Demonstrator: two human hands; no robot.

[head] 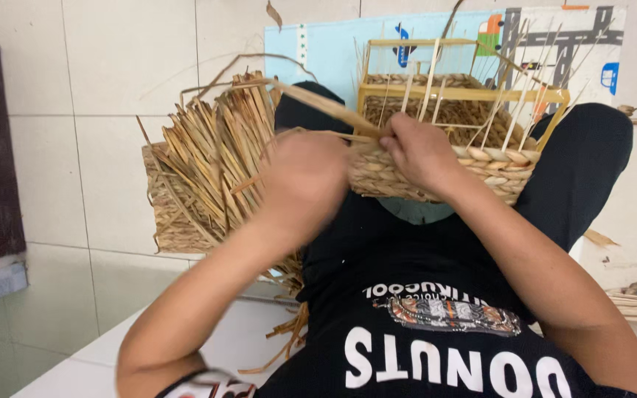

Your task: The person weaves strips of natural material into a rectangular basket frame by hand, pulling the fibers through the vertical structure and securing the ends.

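Now | your right hand pinches basket rim; left hand, blurred, grip unclear, at nine o'clock by strand | light, stiff-framed, pliable weave: hold the rim.

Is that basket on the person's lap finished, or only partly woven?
Partly woven. The basket has plaited rows only low down; above them the bare wooden frame and loose upright strips stand unwoven.

Viewpoint: one head-worn camera, looking steeply down the person's own chest and lap.
Facing: forward over the knees toward the pale tiled floor at 12 o'clock.
Nearness: very close; forearms fill the lower frame from 5 and 7 o'clock.
Centre: half-woven straw basket on a yellow wooden frame.
Shared views: none; single view.
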